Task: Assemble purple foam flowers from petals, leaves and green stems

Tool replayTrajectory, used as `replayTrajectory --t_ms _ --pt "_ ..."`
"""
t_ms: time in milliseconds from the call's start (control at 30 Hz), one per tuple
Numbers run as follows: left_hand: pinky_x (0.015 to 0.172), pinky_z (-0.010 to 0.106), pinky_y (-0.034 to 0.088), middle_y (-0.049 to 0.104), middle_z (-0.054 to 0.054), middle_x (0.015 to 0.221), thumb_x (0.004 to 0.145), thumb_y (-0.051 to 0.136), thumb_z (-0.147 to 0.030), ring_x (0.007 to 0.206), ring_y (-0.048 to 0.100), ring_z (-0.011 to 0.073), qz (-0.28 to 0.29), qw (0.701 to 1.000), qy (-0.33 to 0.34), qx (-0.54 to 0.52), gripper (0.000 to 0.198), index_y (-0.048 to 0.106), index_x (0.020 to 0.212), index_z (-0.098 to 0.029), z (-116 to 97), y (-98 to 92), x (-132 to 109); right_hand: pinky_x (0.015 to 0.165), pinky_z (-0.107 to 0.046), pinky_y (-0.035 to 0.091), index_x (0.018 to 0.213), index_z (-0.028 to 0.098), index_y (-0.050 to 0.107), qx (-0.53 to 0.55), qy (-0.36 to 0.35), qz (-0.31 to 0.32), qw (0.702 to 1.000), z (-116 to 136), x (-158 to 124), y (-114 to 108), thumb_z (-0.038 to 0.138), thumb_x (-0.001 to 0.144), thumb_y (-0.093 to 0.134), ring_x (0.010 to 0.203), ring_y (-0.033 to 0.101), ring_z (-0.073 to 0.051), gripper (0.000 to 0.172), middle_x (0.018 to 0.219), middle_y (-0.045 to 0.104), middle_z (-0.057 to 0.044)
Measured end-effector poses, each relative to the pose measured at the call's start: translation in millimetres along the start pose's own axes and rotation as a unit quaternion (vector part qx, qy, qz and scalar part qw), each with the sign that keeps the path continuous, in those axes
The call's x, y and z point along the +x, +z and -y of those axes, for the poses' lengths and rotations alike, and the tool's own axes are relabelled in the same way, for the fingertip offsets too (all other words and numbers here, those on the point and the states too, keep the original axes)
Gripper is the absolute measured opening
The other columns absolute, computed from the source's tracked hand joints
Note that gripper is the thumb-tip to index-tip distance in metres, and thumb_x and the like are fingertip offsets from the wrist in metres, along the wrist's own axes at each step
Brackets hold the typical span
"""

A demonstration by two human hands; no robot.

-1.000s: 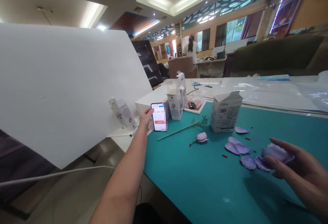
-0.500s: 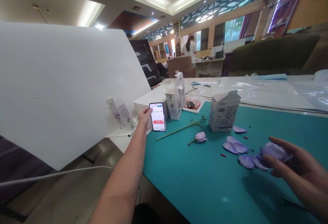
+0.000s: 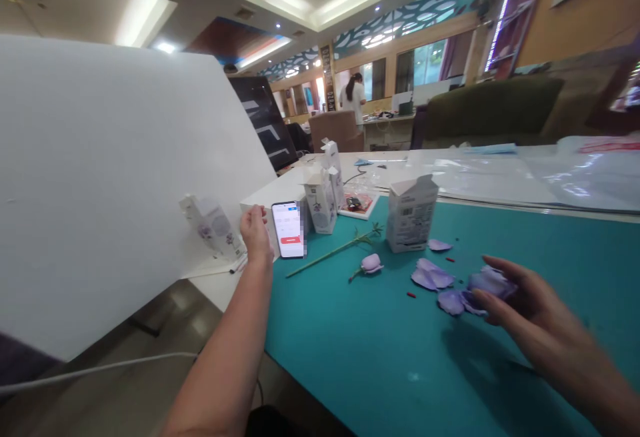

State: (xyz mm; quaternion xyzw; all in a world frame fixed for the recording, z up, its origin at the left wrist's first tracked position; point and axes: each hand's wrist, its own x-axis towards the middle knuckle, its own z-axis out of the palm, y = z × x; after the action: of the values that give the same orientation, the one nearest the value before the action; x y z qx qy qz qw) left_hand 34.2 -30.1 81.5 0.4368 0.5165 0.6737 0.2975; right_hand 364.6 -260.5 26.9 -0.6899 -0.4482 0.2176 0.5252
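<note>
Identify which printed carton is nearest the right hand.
The carton right of the long green stem, beside the loose purple petals; the other cartons are farther left.

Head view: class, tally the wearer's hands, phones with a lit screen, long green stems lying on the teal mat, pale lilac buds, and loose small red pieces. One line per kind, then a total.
Hands: 2 (left hand, right hand)
Lit phone: 1
Long green stem: 1
Pale lilac bud: 1
Loose small red pieces: 2
Total: 7
</note>
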Motion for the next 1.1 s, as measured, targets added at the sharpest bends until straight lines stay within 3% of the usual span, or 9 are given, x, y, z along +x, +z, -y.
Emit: replayTrajectory --t_ms 67,167,233,300,433,533,667,800,1100 --pt "0.058 0.021 0.039 0.062 0.003 0.081 0.079 0.049 -0.048 0.070 0.054 0.0123 0.077 0.997 0.022 -0.017 0.032 0.058 0.087 -0.018 -12.1 20.4 -29.6 0.059 -0.033 0.055 0.119 0.019 0.051 0.020 -0.016 0.026 0.999 3.7 -2.3 2.0 0.055 0.066 0.068 0.073 0.066 -0.023 0.066 0.088 0.066 -0.007" --pt "0.062 0.026 0.044 0.065 0.003 0.069 0.064 0.070 -0.036 0.066 0.057 0.0156 0.285 0.958 0.026 -0.018 0.022 0.066 0.074 -0.016 -27.0 52.8 -91.6 0.064 -0.033 0.055 0.109 0.019 0.052 0.046 -0.050 0.012 0.998 8.4 -4.0 4.7 0.048 0.072 0.066 0.075 0.065 -0.020 0.048 0.093 0.065 -0.007" --pt "0.070 0.028 0.046 0.069 0.005 0.086 0.070 0.067 -0.031 0.077 0.061 0.0180 0.520 0.851 0.067 0.032 0.022 0.069 0.089 -0.020 -33.8 69.4 -133.5 0.064 -0.034 0.054 0.106 0.020 0.052 0.053 -0.055 0.016 0.997 11.4 -4.6 5.4 0.047 0.074 0.064 0.073 0.065 -0.020 0.044 0.089 0.065 -0.005" --pt "0.073 0.029 0.047 0.069 0.006 0.098 0.070 0.068 -0.027 0.083 0.061 0.0184 0.598 0.792 0.103 0.068 0.034 0.067 0.103 -0.021 -36.9 81.7 -166.8 0.063 -0.034 0.054 0.106 0.021 0.052 0.065 -0.052 0.032 0.996 14.0 -4.9 5.4 0.045 0.073 0.065 0.074 0.066 -0.020 0.043 0.088 0.065 -0.004" --pt "0.076 0.029 0.047 0.067 0.005 0.105 0.066 0.071 -0.024 0.085 0.061 0.0188 0.654 0.744 0.120 0.073 0.054 0.060 0.119 -0.023 -34.5 100.3 -200.3 0.066 -0.035 0.054 0.107 0.022 0.051 0.071 -0.064 0.019 0.995 15.7 -5.2 4.5 0.042 0.074 0.064 0.077 0.066 -0.021 0.040 0.092 0.066 -0.004" --pt "0.073 0.027 0.048 0.068 0.004 0.098 0.070 0.067 -0.024 0.081 0.061 0.0176 0.652 0.751 0.093 0.047 0.045 0.062 0.114 -0.022 -29.5 110.8 -207.9 0.070 -0.036 0.054 0.109 0.021 0.053 0.051 -0.065 0.007 0.997 13.9 -3.6 2.6 0.040 0.075 0.063 0.079 0.066 -0.020 0.040 0.097 0.066 -0.005" --pt "0.071 0.028 0.049 0.068 0.006 0.094 0.068 0.067 -0.021 0.078 0.062 0.0171 0.639 0.769 -0.022 -0.013 0.043 0.061 0.111 -0.018 -22.2 118.8 -210.6 0.070 -0.035 0.054 0.114 0.021 0.054 0.060 -0.079 0.012 0.995 12.0 2.4 -7.0 0.044 0.080 0.058 0.081 0.064 -0.019 0.041 0.105 0.063 -0.007" --pt "0.074 0.029 0.049 0.068 0.006 0.093 0.063 0.070 -0.016 0.082 0.063 0.0178 0.640 0.760 -0.104 -0.056 0.045 0.061 0.107 -0.017 -12.7 121.7 -209.1 0.059 -0.029 0.052 0.105 0.021 0.060 0.036 -0.105 -0.004 0.994 14.4 8.4 -19.5 0.043 0.086 0.050 0.073 0.062 -0.017 0.031 0.089 0.064 -0.005" --pt "0.074 0.028 0.049 0.066 0.004 0.093 0.067 0.065 -0.018 0.080 0.061 0.0170 0.637 0.769 -0.033 -0.031 0.034 0.063 0.101 -0.020 -4.7 119.9 -211.6 0.062 -0.028 0.050 0.089 0.023 0.066 -0.124 -0.242 -0.049 0.961 20.4 1.3 -14.6 0.028 0.084 0.057 0.068 0.057 -0.014 0.012 0.084 0.057 -0.004"
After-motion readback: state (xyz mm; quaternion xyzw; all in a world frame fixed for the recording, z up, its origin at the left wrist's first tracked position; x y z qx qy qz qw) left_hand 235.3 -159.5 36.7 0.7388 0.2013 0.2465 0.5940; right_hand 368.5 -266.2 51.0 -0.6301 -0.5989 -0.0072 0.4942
